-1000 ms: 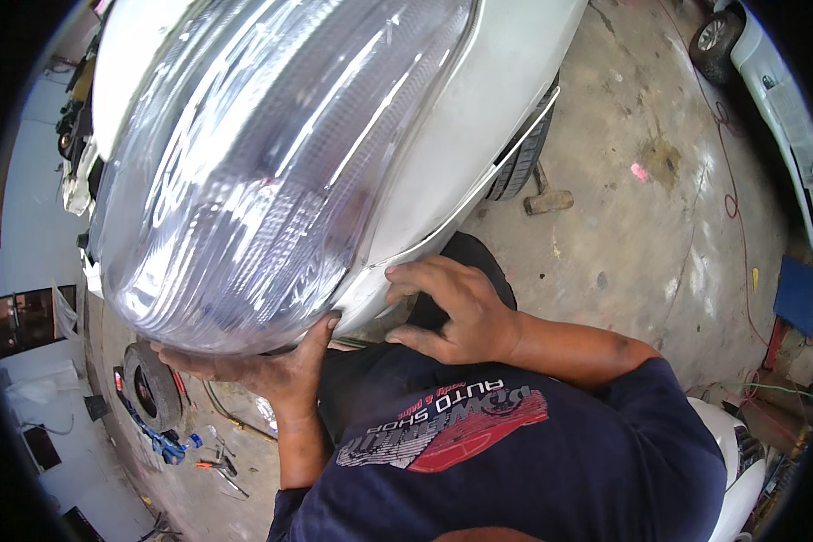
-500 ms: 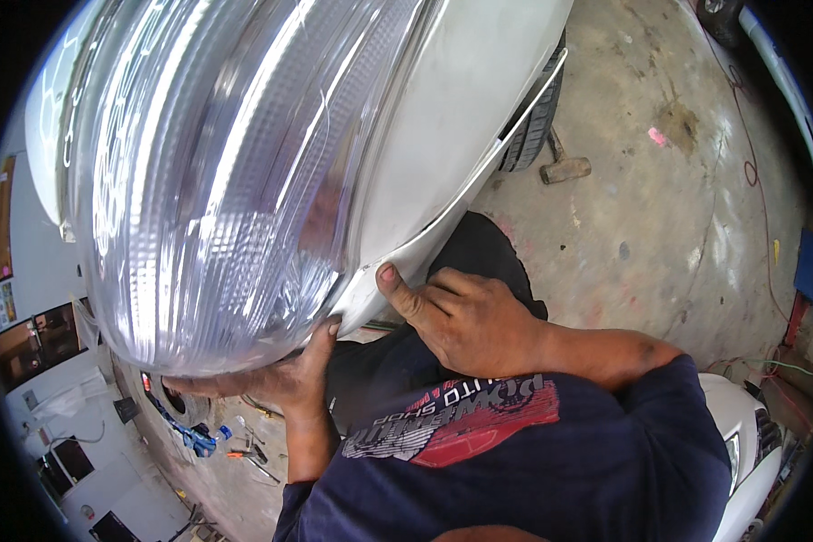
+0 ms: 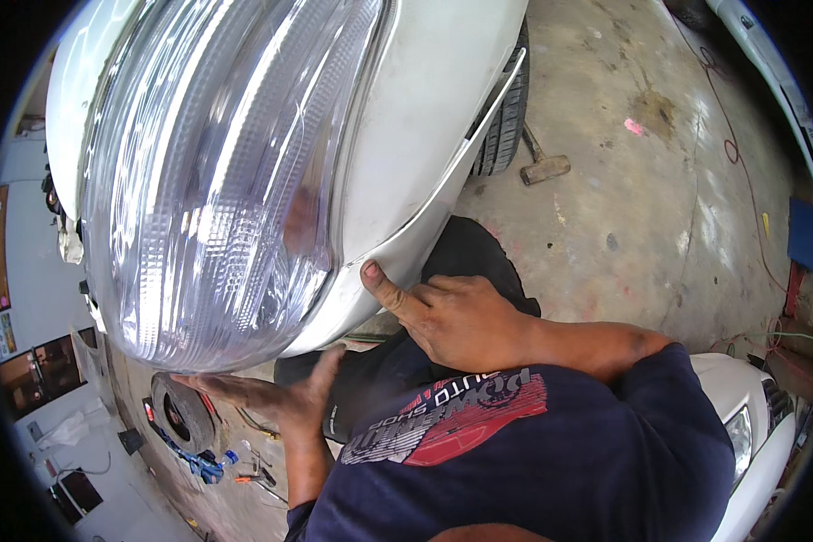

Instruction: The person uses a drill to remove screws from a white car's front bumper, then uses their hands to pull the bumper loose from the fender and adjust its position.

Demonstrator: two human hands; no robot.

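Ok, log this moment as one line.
left hand: open below headlight | right hand: near white panel | contact: unclear for both | hammer: on floor by tire

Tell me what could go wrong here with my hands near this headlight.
Your right hand is close to where the white panels meet; it might get pinched if they shift. Your left hand is open by the lower edge of the headlight; if unsecured, that could slip. The hammer on the floor could trip someone.
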